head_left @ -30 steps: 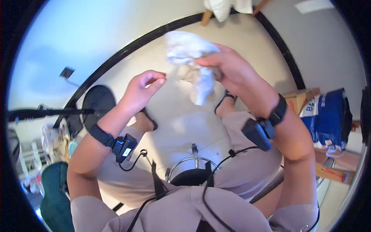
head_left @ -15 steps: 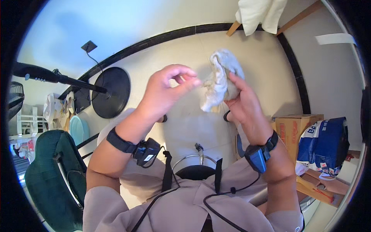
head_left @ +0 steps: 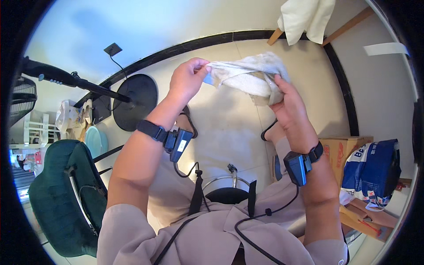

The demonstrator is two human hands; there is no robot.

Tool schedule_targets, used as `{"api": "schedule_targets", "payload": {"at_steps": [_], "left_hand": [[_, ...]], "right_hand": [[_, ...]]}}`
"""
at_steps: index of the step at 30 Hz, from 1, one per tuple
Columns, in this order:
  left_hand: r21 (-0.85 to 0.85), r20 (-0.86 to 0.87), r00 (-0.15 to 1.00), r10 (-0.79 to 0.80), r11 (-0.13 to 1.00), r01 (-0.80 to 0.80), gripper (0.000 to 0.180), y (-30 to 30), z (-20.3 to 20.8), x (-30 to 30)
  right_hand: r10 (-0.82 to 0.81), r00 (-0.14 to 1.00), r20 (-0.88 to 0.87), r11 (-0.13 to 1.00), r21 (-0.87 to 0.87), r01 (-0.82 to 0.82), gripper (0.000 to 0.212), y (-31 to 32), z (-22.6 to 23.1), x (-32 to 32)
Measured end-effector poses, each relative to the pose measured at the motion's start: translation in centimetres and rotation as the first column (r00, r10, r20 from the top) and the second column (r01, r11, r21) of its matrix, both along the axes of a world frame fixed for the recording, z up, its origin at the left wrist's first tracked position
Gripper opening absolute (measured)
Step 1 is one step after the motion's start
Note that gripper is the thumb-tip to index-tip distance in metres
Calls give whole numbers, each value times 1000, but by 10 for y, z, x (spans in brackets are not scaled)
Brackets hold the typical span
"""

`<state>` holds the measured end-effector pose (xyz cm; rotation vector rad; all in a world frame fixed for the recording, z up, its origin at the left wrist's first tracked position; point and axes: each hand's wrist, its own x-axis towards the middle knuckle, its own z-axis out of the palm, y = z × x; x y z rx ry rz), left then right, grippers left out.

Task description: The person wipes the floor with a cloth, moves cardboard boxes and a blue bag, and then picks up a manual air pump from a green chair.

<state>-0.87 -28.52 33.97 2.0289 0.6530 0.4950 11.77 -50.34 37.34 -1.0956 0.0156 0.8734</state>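
A crumpled whitish cloth [head_left: 247,79] is stretched between my two hands, up in the air above the floor. My left hand [head_left: 189,77] pinches its left end between thumb and fingertips, where a small light-blue patch hangs below. On the other side my right hand [head_left: 289,97] grips the bunched end, thumb on top, with most of its fingers hidden behind the fabric. The cloth sags in loose folds, and a greyish, thinner part droops near the right thumb. Black straps with small devices sit on both my wrists.
A black fan base [head_left: 137,104] stands on the floor at left, beside a light-blue basin [head_left: 96,141] and a green chair [head_left: 66,194]. At right are a cardboard box [head_left: 340,152] and a blue-and-white bag [head_left: 370,170]. White cloth [head_left: 304,20] hangs at the far right.
My left hand, empty before, has moved up and taken hold of the cloth's left end. The cloth has gone from a bunched wad in my right hand to being drawn out sideways.
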Motion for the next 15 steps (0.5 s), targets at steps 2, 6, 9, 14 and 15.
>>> {"api": "schedule_targets", "payload": {"at_steps": [2,6,9,14,15], "left_hand": [[9,-14,999,47,999,-47,21,6,-1,-4],[-9,-88,996,6,1000,-7,24,-7,16,-18],[234,-29,999,-25,972,31,26,-22,41,-24],[219,67,997,-50,975,34,28,-53,65,-23],[383,84,995,-47,924,11,31,-57,65,-24]], "right_hand": [[26,1000,17,999,-32,-26,38,4,8,-4],[93,994,52,990,97,-98,40,12,9,-2],[89,996,31,987,131,-92,40,14,12,-4],[99,995,2,994,51,-99,42,18,21,-17],[132,991,23,990,55,-133,42,18,20,-19]]}}
